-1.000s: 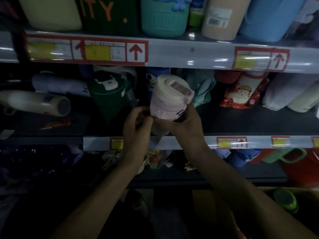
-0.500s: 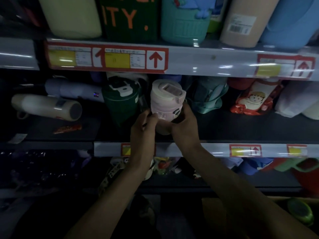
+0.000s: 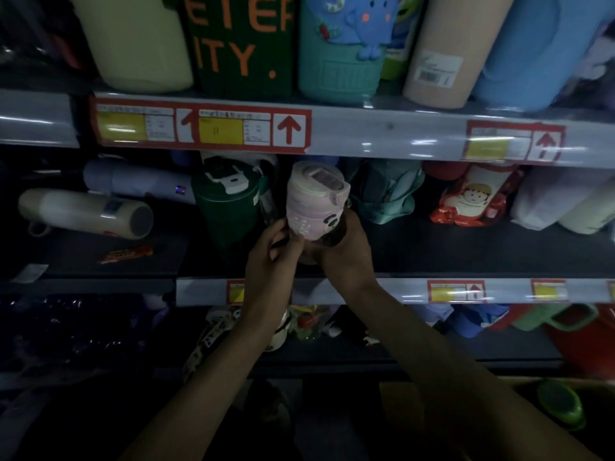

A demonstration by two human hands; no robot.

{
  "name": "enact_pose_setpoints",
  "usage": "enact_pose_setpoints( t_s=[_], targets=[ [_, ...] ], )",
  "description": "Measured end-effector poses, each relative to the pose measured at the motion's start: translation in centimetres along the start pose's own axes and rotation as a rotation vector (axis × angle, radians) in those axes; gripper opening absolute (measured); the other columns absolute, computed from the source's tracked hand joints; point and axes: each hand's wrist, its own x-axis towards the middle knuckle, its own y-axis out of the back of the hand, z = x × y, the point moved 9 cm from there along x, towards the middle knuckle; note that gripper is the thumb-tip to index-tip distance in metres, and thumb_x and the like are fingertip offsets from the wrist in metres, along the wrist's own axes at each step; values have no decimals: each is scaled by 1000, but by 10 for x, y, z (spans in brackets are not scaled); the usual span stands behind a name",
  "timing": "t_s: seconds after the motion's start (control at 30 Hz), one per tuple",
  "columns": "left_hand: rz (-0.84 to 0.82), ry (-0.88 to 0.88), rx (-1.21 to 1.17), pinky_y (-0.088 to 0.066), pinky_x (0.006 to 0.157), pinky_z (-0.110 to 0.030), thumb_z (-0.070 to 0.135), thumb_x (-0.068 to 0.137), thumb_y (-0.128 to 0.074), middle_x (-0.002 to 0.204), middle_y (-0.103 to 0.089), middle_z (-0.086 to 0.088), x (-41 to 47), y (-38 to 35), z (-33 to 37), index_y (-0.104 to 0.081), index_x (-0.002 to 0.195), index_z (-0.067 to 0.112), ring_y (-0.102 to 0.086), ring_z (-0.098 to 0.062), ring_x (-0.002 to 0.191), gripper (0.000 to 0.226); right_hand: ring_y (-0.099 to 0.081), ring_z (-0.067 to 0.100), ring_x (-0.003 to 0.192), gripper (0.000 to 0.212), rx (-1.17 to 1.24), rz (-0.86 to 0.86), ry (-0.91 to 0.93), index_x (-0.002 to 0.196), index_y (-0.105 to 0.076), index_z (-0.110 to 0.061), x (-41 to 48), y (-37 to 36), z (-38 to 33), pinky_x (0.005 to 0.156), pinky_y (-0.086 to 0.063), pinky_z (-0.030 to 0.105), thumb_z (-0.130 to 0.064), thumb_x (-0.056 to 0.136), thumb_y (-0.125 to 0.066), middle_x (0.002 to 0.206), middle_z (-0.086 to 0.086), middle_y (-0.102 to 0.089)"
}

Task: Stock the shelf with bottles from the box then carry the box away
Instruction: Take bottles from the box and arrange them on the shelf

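While both hands, left hand (image 3: 269, 257) and right hand (image 3: 349, 251), had their fingers clamped round the pink bottle (image 3: 314, 204) on the middle shelf (image 3: 466, 251) beside a green bottle (image 3: 229, 207), stocking looked unfinished: the box (image 3: 399, 394) below remained uncarried.

Both hands, left hand (image 3: 266, 257) and right hand (image 3: 346, 251), meet around the base of an upright bottle (image 3: 314, 202) at the front of the middle shelf (image 3: 466, 251). Just left of it stands a lidded tumbler (image 3: 226, 204); further left a flask (image 3: 83, 212) lies on its side. Below right, a box (image 3: 532, 390) holds a capped bottle (image 3: 562, 405).
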Motion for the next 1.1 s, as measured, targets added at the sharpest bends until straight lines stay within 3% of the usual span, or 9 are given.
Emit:
enact_pose_setpoints(
  t_s=[0.2,0.33,0.47,0.57,0.7,0.83,0.93,1.03,1.1],
  targets=[
    [-19,36,155,-45,77,-15,25,98,-65,118,-64,6,-11,3,6,-60,135,24,-63,-8,106,37,-67,23,116,90,-139,-111,-55,136,-59,-15,-3,29,2,96,-57,51,-37,55,-93,120,4,-71],
    [-43,66,226,-48,68,-15,18,98,-65,113,-65,4,-30,1,-2,-63,123,24,-63,-9,103,26,-58,25,126,84,-245,-178,-74,143,-52,-10,-20,71,2,103,-52,48,-7,70,-92,124,4,-59],
    [-196,2,359,-49,69,-9,13,96,-67,107,-68,9,-64,-35,-14,-62,126,23,-63,9,89,32,-57,15,124,78,-458,-191,2,139,-59,-15,-47,130,-12,105,-49,37,-21,69,-94,131,0,-62],
    [-321,-26,428,-50,74,-9,13,91,-73,111,-68,11,-86,-75,-23,-64,121,24,-64,7,98,33,-60,17,120,79,-631,-148,17,136,-62,-17,-72,186,-22,96,-46,25,-24,65,-96,130,3,-64],
    [-429,-163,545,-52,96,-30,29,86,-78,115,-66,19,-111,-126,-13,-59,116,42,-61,3,109,38,-63,12,108,72,-718,-133,-84,133,-62,-15,-108,258,-20,85,-45,18,-24,69,-93,111,-5,-65],
    [-577,-256,645,-52,92,-29,45,85,-69,114,-65,19,-138,-174,3,-60,118,45,-60,6,106,34,-58,15,116,70,-828,-150,-177,138,-56,-16,-148,315,-19,92,-42,20,-22,76,-87,121,-3,-58],
    [-706,-262,701,-47,101,-27,43,87,-71,127,-60,18,-159,-210,5,-59,131,38,-56,4,114,46,-57,27,126,87,-917,-109,-155,140,-56,-18,-170,352,-16,102,-42,21,-31,62,-91,130,7,-62],
    [-792,-333,766,-42,104,-26,43,89,-71,138,-51,14,-178,-245,5,-58,135,30,-50,-4,126,49,-48,22,130,80,-1030,-150,-192,148,-46,-23,-198,381,-17,78,-22,-8,-27,79,-85,135,4,-53],
    [-852,-372,799,-41,102,-25,43,92,-69,132,-45,18,-190,-265,-4,-56,136,30,-47,-3,125,48,-50,21,128,74,-1125,-180,-218,149,-43,-26,-215,400,-11,75,-22,-2,-35,84,-78,134,1,-53]
  ],
)
